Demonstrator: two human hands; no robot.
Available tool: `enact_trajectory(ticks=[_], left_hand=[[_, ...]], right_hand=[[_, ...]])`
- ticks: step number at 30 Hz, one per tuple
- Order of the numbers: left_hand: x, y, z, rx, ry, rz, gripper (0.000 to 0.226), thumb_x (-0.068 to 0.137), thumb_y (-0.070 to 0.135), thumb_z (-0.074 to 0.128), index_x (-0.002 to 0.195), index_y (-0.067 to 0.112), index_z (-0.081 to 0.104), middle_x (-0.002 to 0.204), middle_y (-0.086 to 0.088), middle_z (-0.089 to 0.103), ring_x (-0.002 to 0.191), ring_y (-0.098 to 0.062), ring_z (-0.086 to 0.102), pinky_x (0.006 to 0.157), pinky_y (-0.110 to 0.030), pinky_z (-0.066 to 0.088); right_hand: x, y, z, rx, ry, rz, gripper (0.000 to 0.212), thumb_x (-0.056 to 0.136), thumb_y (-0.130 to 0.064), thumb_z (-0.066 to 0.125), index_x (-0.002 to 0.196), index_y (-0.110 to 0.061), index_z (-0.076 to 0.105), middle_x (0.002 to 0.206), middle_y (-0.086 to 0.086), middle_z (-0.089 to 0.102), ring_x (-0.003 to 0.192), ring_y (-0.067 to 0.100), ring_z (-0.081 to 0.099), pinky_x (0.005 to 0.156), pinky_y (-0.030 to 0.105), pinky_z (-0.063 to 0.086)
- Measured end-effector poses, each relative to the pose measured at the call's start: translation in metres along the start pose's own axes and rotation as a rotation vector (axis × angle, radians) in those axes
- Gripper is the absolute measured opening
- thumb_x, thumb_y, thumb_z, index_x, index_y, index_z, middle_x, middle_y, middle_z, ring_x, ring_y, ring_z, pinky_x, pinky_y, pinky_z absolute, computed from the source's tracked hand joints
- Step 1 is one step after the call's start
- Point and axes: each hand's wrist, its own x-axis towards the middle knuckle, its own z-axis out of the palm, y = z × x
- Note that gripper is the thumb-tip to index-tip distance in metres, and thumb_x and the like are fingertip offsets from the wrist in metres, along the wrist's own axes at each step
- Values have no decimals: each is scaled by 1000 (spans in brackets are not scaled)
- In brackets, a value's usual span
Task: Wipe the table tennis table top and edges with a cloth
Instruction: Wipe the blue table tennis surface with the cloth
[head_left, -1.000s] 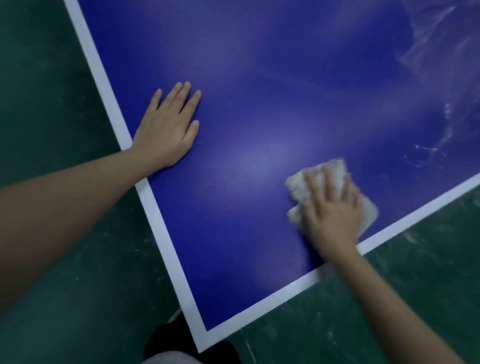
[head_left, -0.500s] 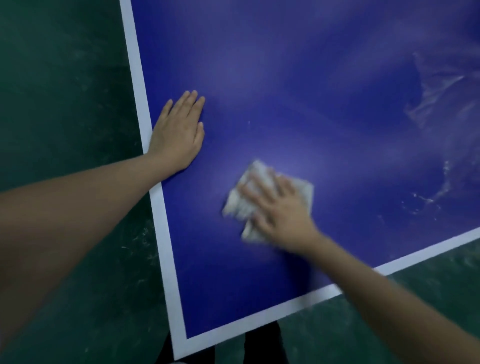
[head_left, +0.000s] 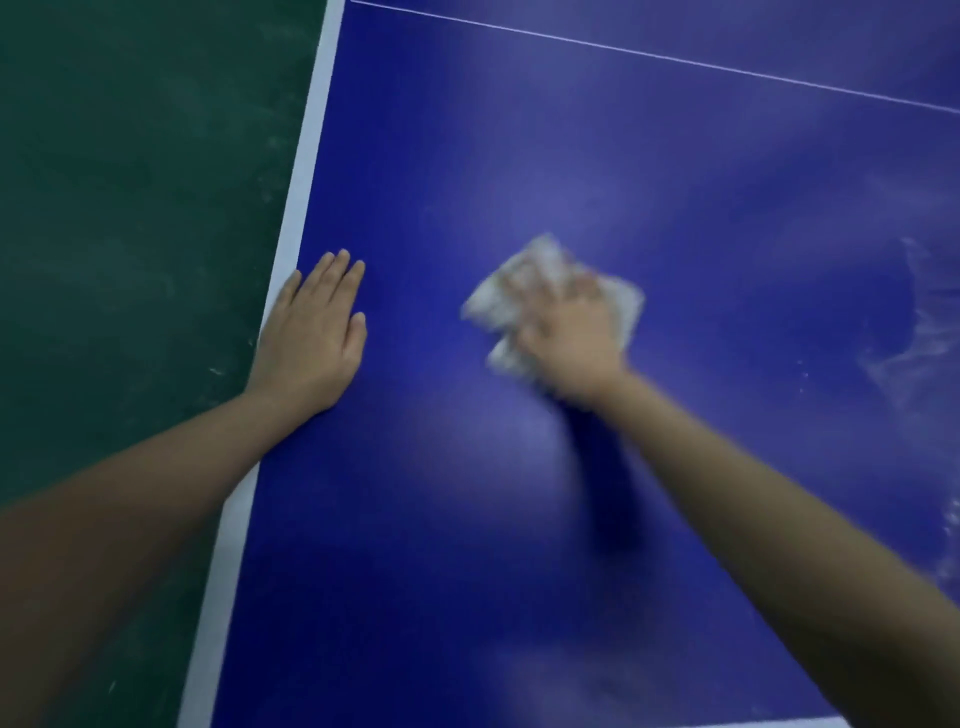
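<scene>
A: First entry, the surface?

B: One table (head_left: 519, 130), blue top with a soft sheen, filling most of the head view. A white border stripe (head_left: 306, 156) runs along its left edge. A thin white line (head_left: 675, 60) crosses the far part. A sliver of a second white stripe (head_left: 800, 722) shows at the bottom right of the frame.

A: The task's thing?

B: One cloth (head_left: 498, 306), pale, whitish and crumpled. It lies on the blue top about mid-frame, well in from the left stripe. Its corners stick out past the hand on the left, far and right sides. It is blurred.

A: Hands?

B: The right hand (head_left: 571, 343) is palm down on top of the cloth. Its fingers (head_left: 550, 306) are stretched over the cloth and press it to the table, not curled round it. Their outlines are blurred. The left hand (head_left: 311, 338) lies flat on the table just inside the left stripe, with its heel at the stripe. Its fingers (head_left: 340, 280) are straight and close together, thumb alongside, gripping nothing. The two hands are apart, with bare blue between them.

A: Condition of the top?

B: Whitish streaks (head_left: 924, 338) near the right edge of the frame, to the right of the cloth. A dark shadow (head_left: 608, 493) on the blue beneath the right forearm.

A: The room?

B: One floor (head_left: 130, 182), dark green and scuffed with pale marks, to the left of the table.
</scene>
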Motion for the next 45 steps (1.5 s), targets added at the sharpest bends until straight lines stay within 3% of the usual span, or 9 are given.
enact_trajectory(ticks=[4,6,8,9,14,19,29,36,45], left_hand=[[0,4,-5,-20,12,-40,50,97,14,38,145,4,27,153,-11,25,142,-20,18,117,-34,7],[-1,5,-6,-19,5,-49,50,97,14,38,145,5,26,153,-10,24,143,-19,17,117,-32,5],[-1,5,-7,-15,-1,-54,50,97,14,38,145,6,26,153,-9,23,143,-18,17,117,-32,5],[-1,5,-7,-13,-4,-56,50,97,14,38,145,6,26,153,-9,23,143,-18,17,117,-33,6],[-1,5,-6,-6,9,-63,50,97,13,39,145,6,28,153,-9,25,142,-19,18,117,-34,8],[-1,2,-4,-28,32,-67,48,98,13,37,145,9,29,153,-6,25,142,-16,18,117,-32,8],[-45,3,-18,-269,350,-413,41,97,9,34,138,5,40,144,-11,40,134,-23,33,110,-31,23],[-166,-15,-58,-266,391,-449,38,96,12,36,131,6,48,131,-14,52,121,-28,47,104,-40,35],[-227,-1,-75,-314,396,-455,37,92,12,37,124,1,55,123,-17,57,112,-32,52,96,-38,39]], right_hand=[[-151,-108,34,21,-314,-663,56,82,-62,37,131,-40,50,137,-6,52,127,24,45,103,41,33],[-191,-118,34,132,-491,-584,42,85,-68,32,116,-55,57,124,-23,57,117,2,53,99,24,42],[-184,-102,39,360,-521,-638,39,93,-40,37,107,-23,69,103,-5,69,88,10,68,72,32,58],[-172,-80,43,418,-343,-691,35,87,-25,41,98,-5,67,90,12,70,74,22,70,58,41,58],[-25,55,16,97,68,-285,59,86,-45,30,142,-27,39,145,13,41,122,37,44,101,44,33],[129,93,8,44,23,223,51,96,-42,24,146,-33,24,157,4,17,141,39,14,112,51,11],[41,-79,34,17,-71,-628,57,92,-47,17,147,-36,22,157,-2,19,143,30,14,113,45,10],[55,-103,25,55,-66,-86,51,98,-42,19,148,-34,20,158,1,15,143,36,8,115,49,7],[-202,-223,40,90,-221,-679,58,92,-46,23,148,-30,24,157,3,17,143,39,7,112,49,-4]])
